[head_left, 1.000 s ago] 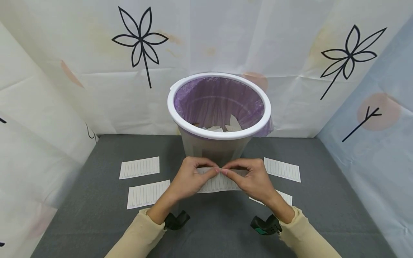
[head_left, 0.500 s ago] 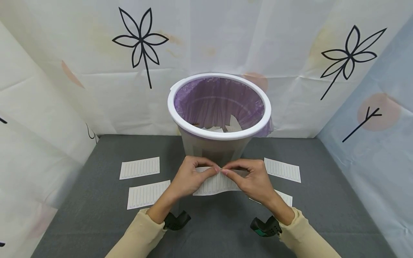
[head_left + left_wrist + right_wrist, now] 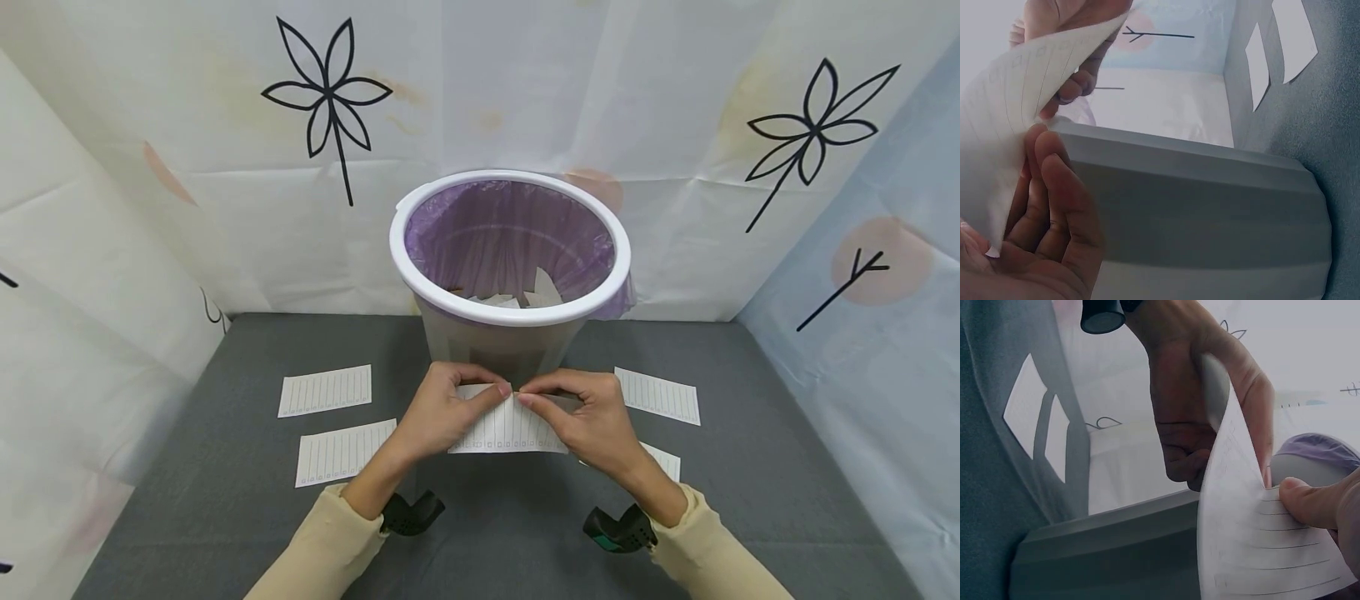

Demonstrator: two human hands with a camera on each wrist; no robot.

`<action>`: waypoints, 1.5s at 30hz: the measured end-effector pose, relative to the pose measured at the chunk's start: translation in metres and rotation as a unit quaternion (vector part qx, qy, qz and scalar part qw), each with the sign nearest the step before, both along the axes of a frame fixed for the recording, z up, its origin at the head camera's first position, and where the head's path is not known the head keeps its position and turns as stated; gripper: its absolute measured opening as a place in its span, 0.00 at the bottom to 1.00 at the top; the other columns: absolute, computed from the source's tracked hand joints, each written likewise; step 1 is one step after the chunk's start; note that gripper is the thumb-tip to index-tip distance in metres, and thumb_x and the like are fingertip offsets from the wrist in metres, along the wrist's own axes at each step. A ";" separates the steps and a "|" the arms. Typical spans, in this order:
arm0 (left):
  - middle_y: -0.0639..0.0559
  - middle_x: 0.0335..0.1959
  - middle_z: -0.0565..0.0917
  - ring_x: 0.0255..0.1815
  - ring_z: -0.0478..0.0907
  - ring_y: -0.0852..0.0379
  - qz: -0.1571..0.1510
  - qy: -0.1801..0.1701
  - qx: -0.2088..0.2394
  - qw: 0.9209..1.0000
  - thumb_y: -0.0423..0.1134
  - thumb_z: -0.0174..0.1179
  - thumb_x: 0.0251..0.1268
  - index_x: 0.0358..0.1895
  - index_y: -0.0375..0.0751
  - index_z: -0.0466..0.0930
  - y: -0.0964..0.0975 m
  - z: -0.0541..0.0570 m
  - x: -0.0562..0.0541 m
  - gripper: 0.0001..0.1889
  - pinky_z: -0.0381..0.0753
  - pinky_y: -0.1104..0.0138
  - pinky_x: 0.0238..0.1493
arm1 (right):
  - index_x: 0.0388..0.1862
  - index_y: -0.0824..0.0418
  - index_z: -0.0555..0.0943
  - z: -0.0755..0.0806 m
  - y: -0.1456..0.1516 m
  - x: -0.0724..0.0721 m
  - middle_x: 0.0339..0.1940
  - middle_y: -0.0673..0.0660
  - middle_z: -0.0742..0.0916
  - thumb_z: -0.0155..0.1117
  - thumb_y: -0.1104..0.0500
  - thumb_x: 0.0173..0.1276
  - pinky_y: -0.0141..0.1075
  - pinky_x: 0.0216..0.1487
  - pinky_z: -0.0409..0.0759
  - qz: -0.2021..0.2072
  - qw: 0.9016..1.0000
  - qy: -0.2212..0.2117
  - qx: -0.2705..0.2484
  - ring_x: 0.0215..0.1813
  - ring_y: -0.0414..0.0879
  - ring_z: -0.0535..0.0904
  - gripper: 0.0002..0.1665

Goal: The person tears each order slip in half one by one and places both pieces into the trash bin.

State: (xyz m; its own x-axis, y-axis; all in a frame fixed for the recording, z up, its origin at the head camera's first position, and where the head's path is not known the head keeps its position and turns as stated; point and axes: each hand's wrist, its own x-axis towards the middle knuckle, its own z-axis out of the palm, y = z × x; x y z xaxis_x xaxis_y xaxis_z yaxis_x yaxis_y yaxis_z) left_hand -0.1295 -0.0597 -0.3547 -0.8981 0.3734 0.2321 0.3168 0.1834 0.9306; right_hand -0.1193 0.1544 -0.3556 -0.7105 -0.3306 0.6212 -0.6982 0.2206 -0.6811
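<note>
Before the bin (image 3: 510, 316): ruled paper sheet (image 3: 504, 432), top edge pinched by left hand (image 3: 444, 414) and right hand (image 3: 596, 417)
Sheet's lower edge: straighter than half a second ago
Print: parallel lines, small marks, unreadable

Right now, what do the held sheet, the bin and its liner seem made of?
Held sheet: matte paper, thin and curving in both wrist views. Bin: probably smooth plastic, rigid-looking and evenly ribbed. Liner: likely glossy plastic film, wrinkled with highlights.

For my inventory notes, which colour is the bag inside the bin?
The bag is purple, clearest in the head view.
</note>
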 end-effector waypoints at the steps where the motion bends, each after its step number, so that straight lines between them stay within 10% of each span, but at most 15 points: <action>1: 0.50 0.32 0.89 0.26 0.81 0.60 0.001 0.003 -0.001 1.000 0.35 0.65 0.67 0.37 0.35 0.90 0.000 0.000 0.000 0.07 0.78 0.68 0.30 | 0.35 0.61 0.90 0.000 0.000 0.000 0.31 0.53 0.90 0.75 0.73 0.59 0.30 0.37 0.82 -0.001 1.000 0.003 -0.002 0.32 0.43 0.86 0.09; 14: 0.51 0.37 0.89 0.39 0.83 0.53 0.022 0.008 -0.003 1.000 0.36 0.66 0.67 0.39 0.36 0.90 -0.001 -0.002 -0.002 0.07 0.80 0.62 0.42 | 0.35 0.62 0.90 0.006 0.000 0.004 0.30 0.53 0.90 0.74 0.77 0.56 0.30 0.34 0.81 0.005 0.999 0.010 -0.030 0.30 0.43 0.85 0.13; 34: 0.50 0.32 0.89 0.24 0.81 0.59 0.055 -0.002 0.019 0.998 0.36 0.67 0.67 0.38 0.37 0.91 -0.005 -0.004 -0.003 0.06 0.79 0.68 0.27 | 0.38 0.63 0.89 0.012 0.002 0.009 0.31 0.55 0.90 0.74 0.75 0.58 0.31 0.33 0.81 0.025 0.996 0.056 -0.060 0.30 0.44 0.85 0.12; 45: 0.48 0.36 0.89 0.43 0.87 0.55 0.053 -0.006 0.046 0.998 0.33 0.67 0.66 0.39 0.34 0.90 -0.007 -0.006 -0.003 0.05 0.84 0.65 0.43 | 0.39 0.67 0.88 0.013 0.006 0.013 0.31 0.62 0.89 0.72 0.68 0.66 0.31 0.38 0.83 0.041 0.994 0.053 -0.084 0.34 0.45 0.86 0.03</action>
State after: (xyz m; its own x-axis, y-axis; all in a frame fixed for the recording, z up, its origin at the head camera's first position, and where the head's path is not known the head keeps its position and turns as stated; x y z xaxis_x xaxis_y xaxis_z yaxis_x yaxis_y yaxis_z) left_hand -0.1321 -0.0668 -0.3609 -0.9345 0.2536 0.2497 0.2885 0.1288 0.9488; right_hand -0.1062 0.1601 -0.3422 -0.6137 -0.2692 0.7423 -0.7785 0.0493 -0.6257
